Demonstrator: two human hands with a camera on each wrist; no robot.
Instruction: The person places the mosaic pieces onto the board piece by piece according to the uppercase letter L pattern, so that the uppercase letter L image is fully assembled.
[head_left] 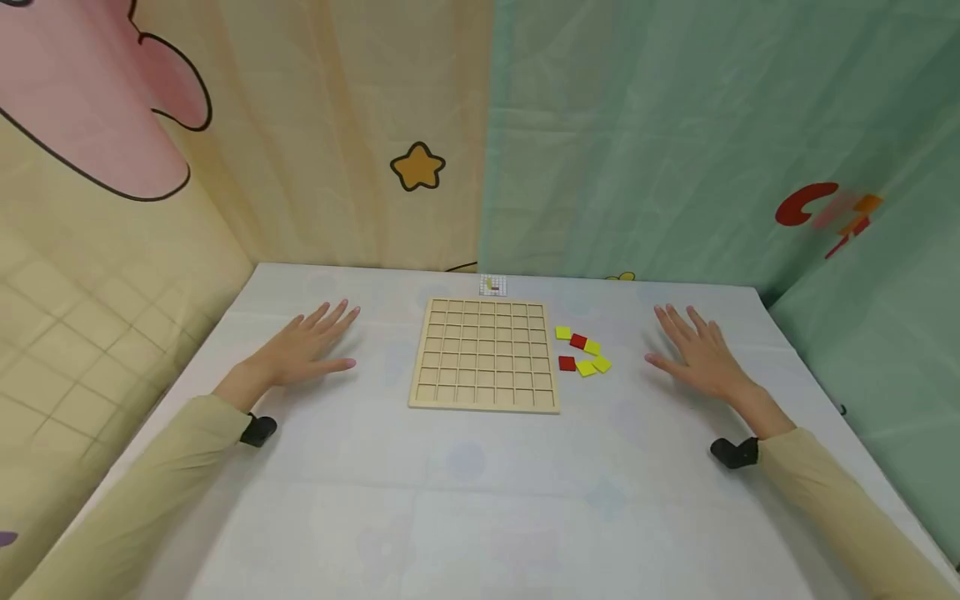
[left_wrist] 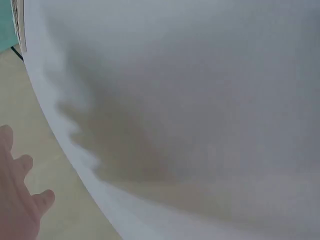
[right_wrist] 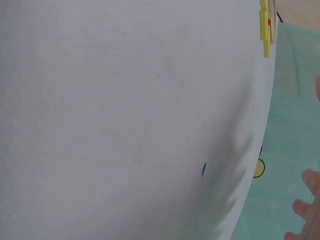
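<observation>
A square wooden grid board (head_left: 486, 353) lies in the middle of the white table. Beside its right edge lie several small square tiles, among them a yellow tile (head_left: 563, 332) and a red tile (head_left: 567, 363). Left of the board, my left hand (head_left: 303, 346) hovers palm down with fingers spread, holding nothing. My right hand (head_left: 697, 354) is in a like pose to the right of the tiles, fingers apart and nothing in it. In the right wrist view, yellow tiles (right_wrist: 264, 25) show at the top edge.
Behind the board lies a small card (head_left: 492, 286) printed with a coloured grid pattern. The white table (head_left: 465, 500) backs onto hanging cloths, one cream with a star (head_left: 417, 167) and one green (head_left: 637, 150). Each wrist wears a black camera (head_left: 258, 431).
</observation>
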